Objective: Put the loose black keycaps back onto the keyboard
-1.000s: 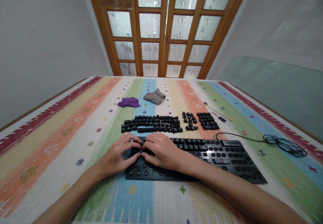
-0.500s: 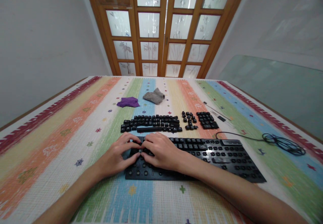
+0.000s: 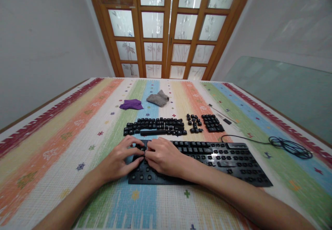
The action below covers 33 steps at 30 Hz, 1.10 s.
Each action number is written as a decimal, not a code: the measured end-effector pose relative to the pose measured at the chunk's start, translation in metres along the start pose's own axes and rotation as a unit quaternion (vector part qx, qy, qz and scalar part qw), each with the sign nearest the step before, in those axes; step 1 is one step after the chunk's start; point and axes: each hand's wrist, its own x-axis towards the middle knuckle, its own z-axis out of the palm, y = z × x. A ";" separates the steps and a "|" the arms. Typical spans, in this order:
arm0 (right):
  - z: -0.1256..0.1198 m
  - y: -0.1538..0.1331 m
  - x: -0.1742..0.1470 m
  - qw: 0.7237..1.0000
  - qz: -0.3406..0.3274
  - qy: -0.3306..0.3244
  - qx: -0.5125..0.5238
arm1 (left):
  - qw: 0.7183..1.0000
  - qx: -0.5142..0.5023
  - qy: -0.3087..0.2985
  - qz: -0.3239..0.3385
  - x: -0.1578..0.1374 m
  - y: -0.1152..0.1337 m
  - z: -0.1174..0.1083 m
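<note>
At lower center, my left hand (image 3: 119, 158) and right hand (image 3: 164, 156) are bending over the keyboard (image 3: 207, 156), whether pinching anything I cannot tell.

Keyboard (image 3: 220, 154) partly hidden by fingers (image 3: 152, 157); forearms (image 3: 75, 192) cut off below

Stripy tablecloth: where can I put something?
There's room left of the crumpled purple cloth, and right of the fuzzy grey cloth, behind the loose black keycaps. Crowded: the black plastic keyboard, with left hand and right hand at one end and coiled black cable beside the other.
</note>
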 end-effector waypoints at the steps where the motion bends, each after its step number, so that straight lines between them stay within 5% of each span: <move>1: -0.001 -0.002 0.001 1.000 -0.009 -0.007 -0.014 | 1.000 0.002 -0.001 0.005 0.000 0.001 0.000; 33: -0.008 -0.018 0.003 0.989 -0.094 -0.051 -0.098 | 0.999 0.022 -0.022 0.006 -0.001 -0.001 -0.001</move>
